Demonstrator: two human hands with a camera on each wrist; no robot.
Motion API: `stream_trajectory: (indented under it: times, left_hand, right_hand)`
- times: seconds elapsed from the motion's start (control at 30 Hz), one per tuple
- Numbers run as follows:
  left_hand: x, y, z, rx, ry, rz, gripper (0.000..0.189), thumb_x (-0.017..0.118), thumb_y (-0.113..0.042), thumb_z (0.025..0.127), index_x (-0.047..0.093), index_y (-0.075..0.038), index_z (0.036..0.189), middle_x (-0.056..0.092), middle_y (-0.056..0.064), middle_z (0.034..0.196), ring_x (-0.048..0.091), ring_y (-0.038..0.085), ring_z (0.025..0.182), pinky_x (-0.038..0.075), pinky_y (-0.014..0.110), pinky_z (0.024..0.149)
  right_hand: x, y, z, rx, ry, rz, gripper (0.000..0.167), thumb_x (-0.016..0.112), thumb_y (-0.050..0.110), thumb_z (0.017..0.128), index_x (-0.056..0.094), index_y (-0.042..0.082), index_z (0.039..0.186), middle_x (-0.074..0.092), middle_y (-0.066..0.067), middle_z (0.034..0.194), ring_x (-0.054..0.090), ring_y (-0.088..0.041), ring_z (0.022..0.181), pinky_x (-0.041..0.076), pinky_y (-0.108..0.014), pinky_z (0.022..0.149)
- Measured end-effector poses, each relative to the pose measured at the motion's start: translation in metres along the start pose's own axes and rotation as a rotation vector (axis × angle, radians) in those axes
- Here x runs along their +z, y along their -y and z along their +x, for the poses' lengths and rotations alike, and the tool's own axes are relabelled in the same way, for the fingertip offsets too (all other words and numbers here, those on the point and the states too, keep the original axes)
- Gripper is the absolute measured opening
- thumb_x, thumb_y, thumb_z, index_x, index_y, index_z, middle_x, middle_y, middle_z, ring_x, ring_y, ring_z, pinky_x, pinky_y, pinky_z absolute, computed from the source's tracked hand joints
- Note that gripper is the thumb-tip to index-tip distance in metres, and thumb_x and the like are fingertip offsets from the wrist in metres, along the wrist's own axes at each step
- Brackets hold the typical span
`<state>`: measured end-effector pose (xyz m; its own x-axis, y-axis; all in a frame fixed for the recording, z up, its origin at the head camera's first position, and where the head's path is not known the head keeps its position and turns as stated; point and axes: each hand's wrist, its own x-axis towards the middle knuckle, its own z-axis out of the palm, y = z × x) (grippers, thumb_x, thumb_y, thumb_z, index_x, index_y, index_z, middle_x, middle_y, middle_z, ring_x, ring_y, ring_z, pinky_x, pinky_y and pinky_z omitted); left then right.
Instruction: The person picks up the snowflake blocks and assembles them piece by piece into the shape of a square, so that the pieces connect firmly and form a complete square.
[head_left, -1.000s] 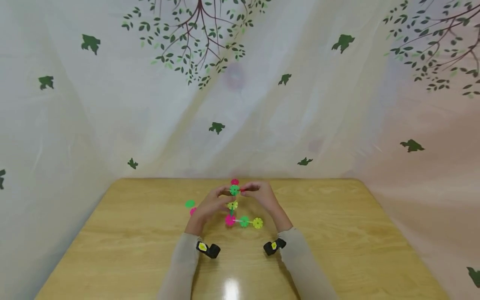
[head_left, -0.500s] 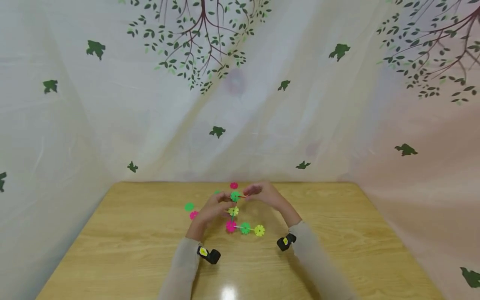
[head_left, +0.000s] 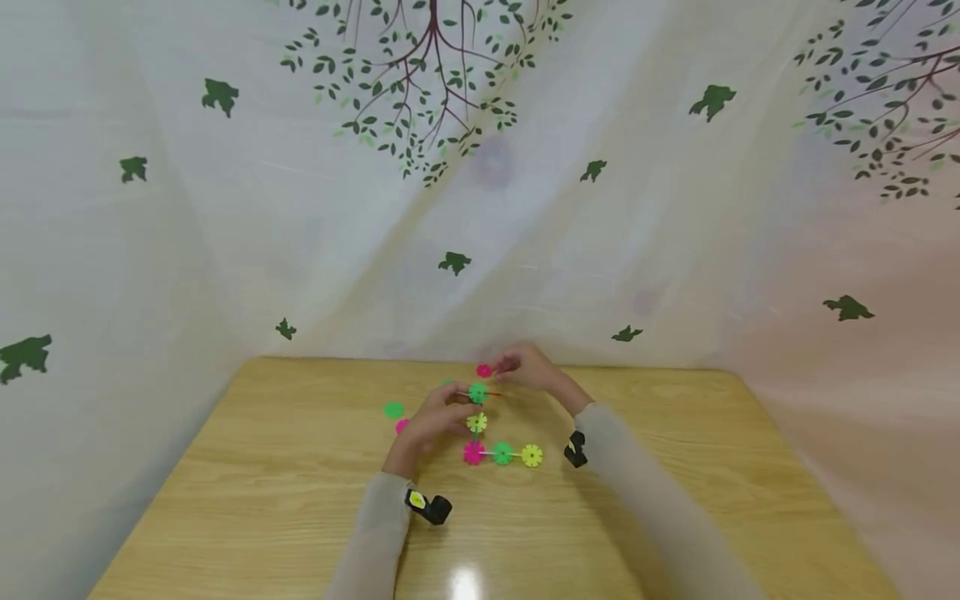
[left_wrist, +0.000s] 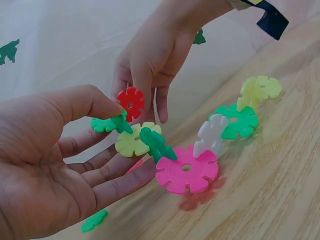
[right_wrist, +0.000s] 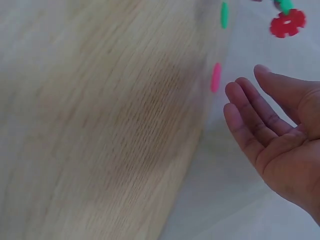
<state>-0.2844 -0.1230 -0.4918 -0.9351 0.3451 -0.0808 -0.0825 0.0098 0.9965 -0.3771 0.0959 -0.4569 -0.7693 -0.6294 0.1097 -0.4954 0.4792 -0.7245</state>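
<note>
My left hand [head_left: 433, 418] pinches one end of a chain of interlocking flower-shaped plastic discs. In the left wrist view, thumb and finger meet at a green disc [left_wrist: 102, 125], beside a red disc [left_wrist: 131, 104]. The chain runs on through a yellow disc [left_wrist: 131, 142], a dark green one [left_wrist: 156, 142], a pink disc [left_wrist: 187, 170], a white one [left_wrist: 210, 135], a green disc [left_wrist: 237, 121] and yellow at the far end. My right hand [right_wrist: 285, 130] holds nothing, its fingers loosely bent. Just beyond its fingertips lies a loose pink disc [right_wrist: 216, 77] on the table.
Left of my left hand lie a loose green disc [head_left: 393, 410] and a partly hidden pink disc [head_left: 402, 427]. Another green disc [head_left: 448, 383] shows behind that hand. A printed cloth [head_left: 360, 250] hangs along the back edge of the wooden table [head_left: 262, 492].
My right hand has let go of the red disc and moved back toward the loose pink disc near the far edge. My left hand keeps its pinch on the chain.
</note>
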Motion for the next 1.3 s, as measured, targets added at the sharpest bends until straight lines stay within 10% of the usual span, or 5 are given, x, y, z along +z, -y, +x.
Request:
stream_trajectory:
  times: [0.3, 0.63, 0.9, 1.3]
  left_hand:
    - [0.009, 0.005, -0.001, 0.000, 0.019, 0.004, 0.034, 0.065, -0.002, 0.094, 0.053, 0.010, 0.124, 0.062, 0.013, 0.108, 0.065, 0.015, 0.079, 0.064, 0.041, 0.073]
    - [0.014, 0.006, 0.003, -0.009, 0.018, 0.027, 0.036, 0.065, -0.004, 0.095, 0.054, 0.007, 0.127, 0.062, 0.013, 0.110, 0.064, 0.013, 0.079, 0.064, 0.038, 0.074]
    - [0.012, 0.000, 0.007, 0.012, 0.017, 0.039, 0.034, 0.062, -0.006, 0.097, 0.052, 0.008, 0.127, 0.064, 0.020, 0.116, 0.065, 0.012, 0.084, 0.064, 0.040, 0.079]
    - [0.013, 0.006, 0.005, 0.029, -0.001, -0.006, 0.032, 0.060, -0.004, 0.099, 0.051, 0.009, 0.126, 0.062, 0.024, 0.121, 0.063, 0.010, 0.089, 0.062, 0.038, 0.079]
  right_hand:
    - [0.010, -0.014, 0.011, 0.048, 0.115, -0.189, 0.041, 0.071, -0.006, 0.087, 0.065, -0.008, 0.127, 0.073, -0.024, 0.102, 0.067, -0.023, 0.083, 0.057, -0.024, 0.071]
    - [0.016, -0.017, 0.006, 0.080, 0.127, -0.295, 0.033, 0.071, 0.002, 0.092, 0.067, -0.008, 0.123, 0.072, -0.020, 0.109, 0.064, -0.026, 0.096, 0.056, -0.032, 0.085]
    - [0.006, -0.013, -0.002, 0.117, 0.135, -0.230, 0.018, 0.077, -0.008, 0.080, 0.069, -0.004, 0.096, 0.069, -0.016, 0.093, 0.063, -0.023, 0.087, 0.056, -0.029, 0.078]
    - [-0.001, -0.017, -0.037, 0.194, 0.079, 0.107, 0.020, 0.069, -0.015, 0.081, 0.068, -0.008, 0.100, 0.071, -0.021, 0.092, 0.061, -0.013, 0.075, 0.055, -0.025, 0.063]
